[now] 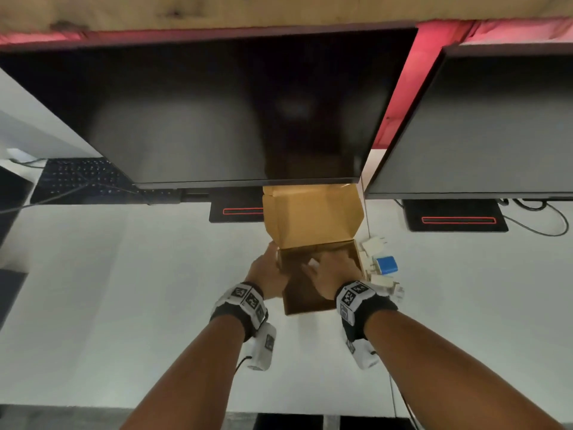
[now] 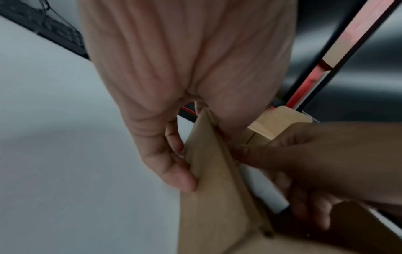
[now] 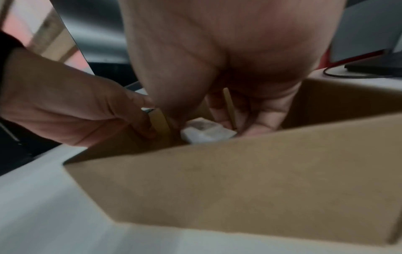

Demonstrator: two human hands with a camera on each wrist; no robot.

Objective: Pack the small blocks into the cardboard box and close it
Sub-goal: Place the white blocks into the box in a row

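Observation:
The brown cardboard box [image 1: 307,304] stands on the white desk with its lid [image 1: 310,218] raised toward the monitor. My left hand [image 1: 266,271] pinches the box's left wall [image 2: 208,171], fingers outside and thumb over the rim. My right hand [image 1: 328,268] reaches down inside the box, and its curled fingers hold a white block [image 3: 206,132] low near the left wall. That white block [image 1: 313,262] shows just past the fingertips. Loose blocks lie right of the box: a blue one [image 1: 384,264] among white ones [image 1: 373,243].
A large dark monitor [image 1: 217,113] hangs just behind the lid, its stand base [image 1: 235,211] to the left of it. A second monitor [image 1: 496,125] and base [image 1: 455,220] with cables sit at the right. A black keyboard [image 1: 80,181] lies far left.

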